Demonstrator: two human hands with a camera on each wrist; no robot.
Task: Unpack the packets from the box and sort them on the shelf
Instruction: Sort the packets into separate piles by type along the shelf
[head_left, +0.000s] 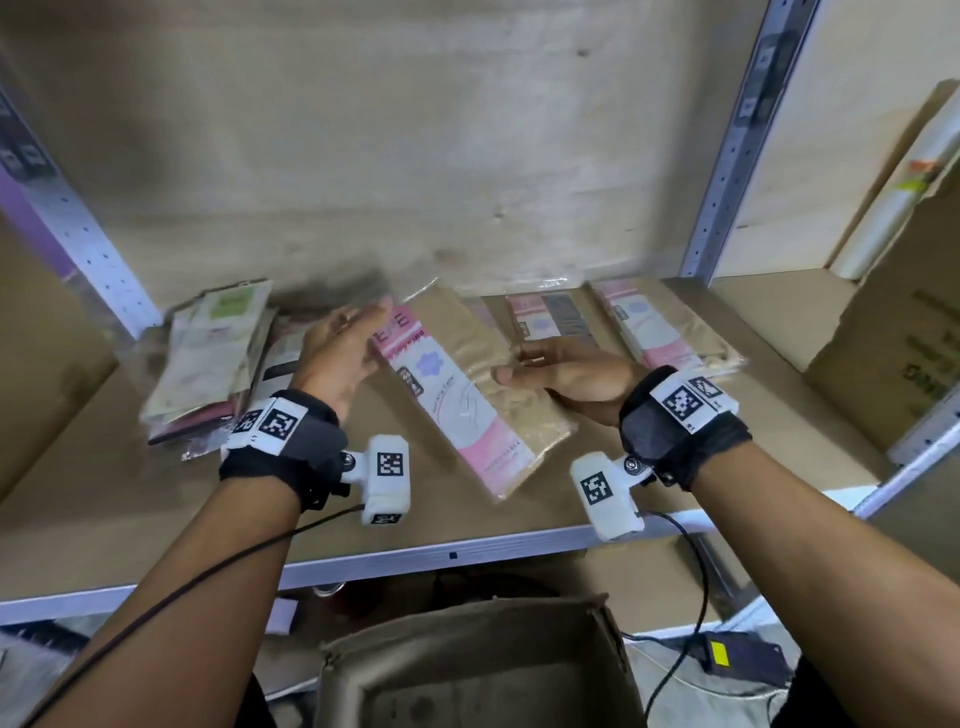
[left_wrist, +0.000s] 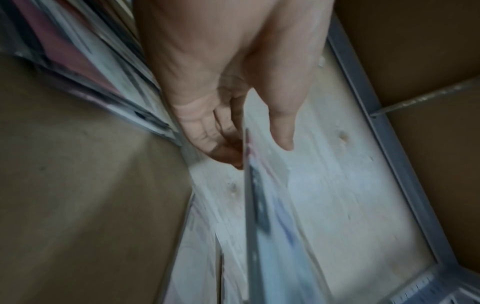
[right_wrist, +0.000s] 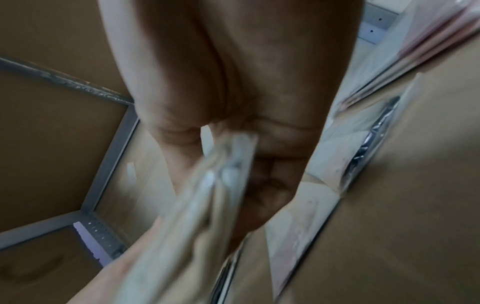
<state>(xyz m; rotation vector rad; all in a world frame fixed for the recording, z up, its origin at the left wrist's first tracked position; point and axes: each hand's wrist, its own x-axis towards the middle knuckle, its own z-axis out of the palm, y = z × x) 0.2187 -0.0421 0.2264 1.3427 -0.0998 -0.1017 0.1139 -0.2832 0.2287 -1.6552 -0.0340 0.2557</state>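
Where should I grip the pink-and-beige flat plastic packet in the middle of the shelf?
Take the pink-and-beige flat plastic packet by its long edges, from above and the front. It is thin, flat and lies diagonally; the right hand already holds the beige edge and the left hand touches the pink one.

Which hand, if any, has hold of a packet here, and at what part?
The right hand grips the pink and beige packet by its right long edge, thumb on top. The left hand lies open against the packet's upper left end, not gripping it.
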